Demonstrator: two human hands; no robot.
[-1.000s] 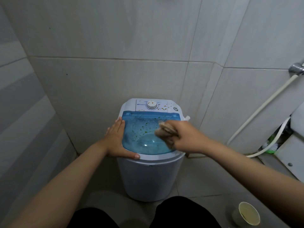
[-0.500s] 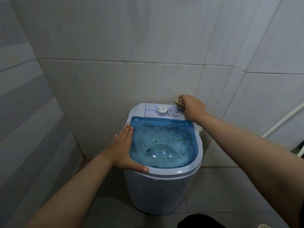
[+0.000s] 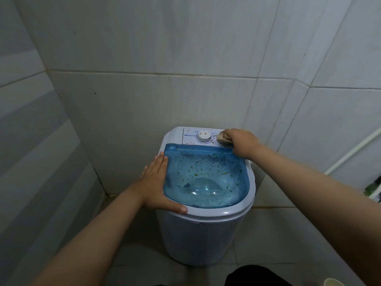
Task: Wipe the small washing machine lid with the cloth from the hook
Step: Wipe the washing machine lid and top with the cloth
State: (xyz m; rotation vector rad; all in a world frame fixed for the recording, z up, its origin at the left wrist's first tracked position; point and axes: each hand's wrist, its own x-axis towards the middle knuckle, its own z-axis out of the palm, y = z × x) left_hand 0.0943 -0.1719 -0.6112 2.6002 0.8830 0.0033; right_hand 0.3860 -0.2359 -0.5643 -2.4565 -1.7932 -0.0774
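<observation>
Right hand (image 3: 241, 142) is curled tight around a bunched beige cloth (image 3: 223, 138), pressing it on the white control panel (image 3: 190, 137) at the small white plastic washing machine's (image 3: 206, 234) one o'clock corner, just beside the round white dial (image 3: 204, 137). Left hand (image 3: 157, 182) lies flat, fingers together, along the nine o'clock edge of the translucent blue lid (image 3: 206, 176), which is flecked with green bits and sits closed. Grey wall tiles (image 3: 165, 58) surround the machine.
</observation>
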